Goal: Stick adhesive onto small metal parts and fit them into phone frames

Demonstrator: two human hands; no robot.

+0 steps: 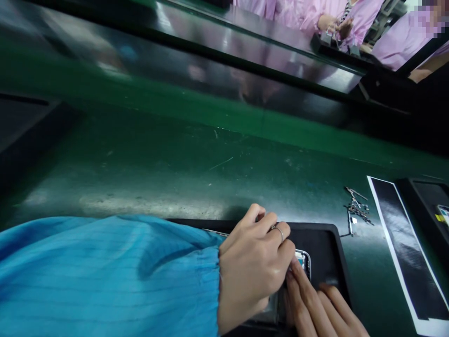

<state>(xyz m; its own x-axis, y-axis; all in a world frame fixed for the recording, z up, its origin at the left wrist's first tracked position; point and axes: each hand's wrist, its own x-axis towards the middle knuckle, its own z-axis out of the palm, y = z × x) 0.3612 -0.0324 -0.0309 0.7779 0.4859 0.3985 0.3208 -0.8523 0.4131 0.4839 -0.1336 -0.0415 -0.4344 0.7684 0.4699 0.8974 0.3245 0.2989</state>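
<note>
Both hands together, low in the view, over a flat, silver-edged device (307, 263). Left hand (257, 262) palm down, fingers curled, a ring (279, 232) on one finger; its blue sleeve (115, 276) comes in from the left, gathered at the wrist. Right hand (321, 309) enters from the lower right, fingers fairly straight, tips meeting the left hand's curled fingers. Fingertips hidden; cannot tell whether either hand grips the device or only presses on it.

Device lies in a black tray (322, 241), mostly covered by the hands; one rounded corner shows beside the right fingers. Tray sits on a green table (175, 159). Right of the tray, a loose heap of small parts (356, 208); farther right, a black strip with a white border (409, 248). Across the table, people in pink clothing (298, 14).
</note>
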